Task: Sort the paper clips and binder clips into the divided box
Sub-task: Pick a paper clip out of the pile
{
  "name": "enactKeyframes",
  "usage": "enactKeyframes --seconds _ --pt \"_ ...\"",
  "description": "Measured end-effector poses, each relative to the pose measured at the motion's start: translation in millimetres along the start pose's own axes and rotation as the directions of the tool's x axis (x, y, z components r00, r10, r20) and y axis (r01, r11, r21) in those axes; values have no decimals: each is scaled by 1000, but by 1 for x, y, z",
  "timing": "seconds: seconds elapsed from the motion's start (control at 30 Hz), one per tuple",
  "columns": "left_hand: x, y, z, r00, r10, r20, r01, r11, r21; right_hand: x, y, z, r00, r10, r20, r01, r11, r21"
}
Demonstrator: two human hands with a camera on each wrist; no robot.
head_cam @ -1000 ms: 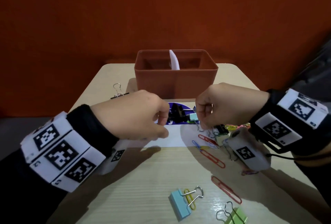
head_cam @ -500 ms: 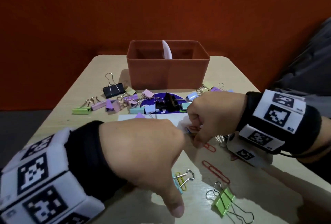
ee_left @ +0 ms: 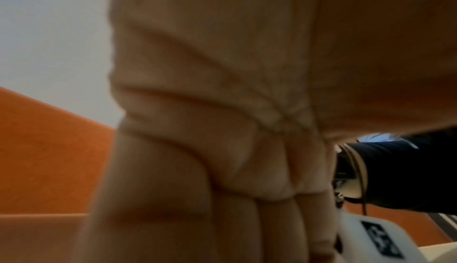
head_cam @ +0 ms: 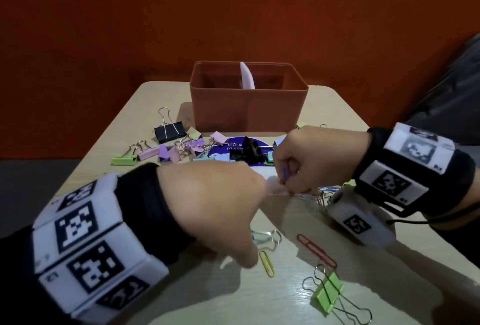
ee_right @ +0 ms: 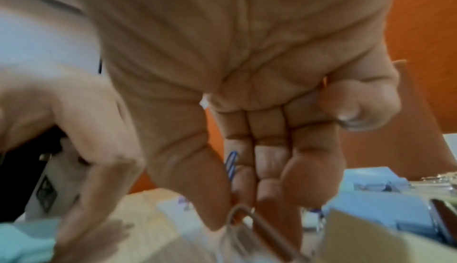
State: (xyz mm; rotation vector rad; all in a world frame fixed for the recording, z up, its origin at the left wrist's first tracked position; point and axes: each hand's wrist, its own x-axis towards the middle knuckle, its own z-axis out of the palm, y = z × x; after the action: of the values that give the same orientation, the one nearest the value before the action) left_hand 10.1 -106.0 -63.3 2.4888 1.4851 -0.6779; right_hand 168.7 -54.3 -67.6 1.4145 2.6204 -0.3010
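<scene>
— Blue wire shows in the right hand [head_cam: 309, 161]: in the head view a blue paper clip [head_cam: 285, 172] is pinched between thumb and curled fingers, fingertips down on the white card [head_cam: 262, 172].

— And around that grip?

— Beyond it sits the rust-brown divided box [head_cam: 249, 114] with its white divider [head_cam: 247, 75]. Left of the grip lies a scatter of binder clips: a black binder clip [head_cam: 170, 131], a pink one [head_cam: 148, 153] and a green one [head_cam: 124, 160]. Nearer than the grip lie a red paper clip [head_cam: 317, 250], a yellow paper clip [head_cam: 266, 263] and a green binder clip [head_cam: 327, 292], all on the wooden table [head_cam: 233, 298].

— The left hand [head_cam: 215, 205]?

— Just left of the grip, knuckles up, thumb down by the yellow paper clip and a blue binder clip's wire handles [head_cam: 267, 237]. I can't tell whether it holds anything.

— Left wrist view?

— Blurred: the left hand [ee_left: 235, 110] shows fingers folded together; any contents are hidden.

— Right wrist view?

— The right hand [ee_right: 247, 110] has its fingers curled down, the blue paper clip [ee_right: 231, 164] between thumb and forefinger, a wire loop [ee_right: 249, 226] right below the fingertips.
</scene>
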Motion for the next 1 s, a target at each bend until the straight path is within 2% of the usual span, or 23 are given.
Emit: enactKeyframes --seconds 0.07,0.2,0.3,0.4,0.47,0.6,0.7,0.8,0.87,0.93,1.0 --pt "4 -12 0 997 42 -72 -45 998 -40 -3 10 -6 998 20 -60 -13 994 109" --pt "10 -39 -3 985 -21 -170 8 997 -78 -4 29 -6 990 76 -119 -15 895 447" --pt "16 -54 -4 973 -69 -220 46 993 -109 -3 36 -1 990 100 -101 -12 766 642" --pt "21 -62 -1 968 -121 -218 98 989 -115 0 41 3 990 124 -70 -12 562 827" --pt "21 -61 -1 966 -141 -216 120 987 -107 3 44 5 993 111 -36 -22 480 877" --pt "23 -59 1 964 -159 -211 151 987 -54 4 43 10 997 74 -4 -28 416 909" --pt "20 -54 1 948 -138 -287 155 987 36 7 42 15 998 54 41 -54 272 961" --pt "13 -39 2 928 -20 -372 45 997 59 12 43 18 993 20 119 -120 79 990" --pt "9 -22 5 936 90 -339 -85 996 29 13 44 19 987 -11 162 -162 10 987" --pt "5 -6 7 939 195 -282 -197 980 19 12 43 19 984 -36 175 -175 -5 985" --pt "3 6 11 928 275 -252 -275 961 36 12 43 20 987 -29 159 -158 51 986"
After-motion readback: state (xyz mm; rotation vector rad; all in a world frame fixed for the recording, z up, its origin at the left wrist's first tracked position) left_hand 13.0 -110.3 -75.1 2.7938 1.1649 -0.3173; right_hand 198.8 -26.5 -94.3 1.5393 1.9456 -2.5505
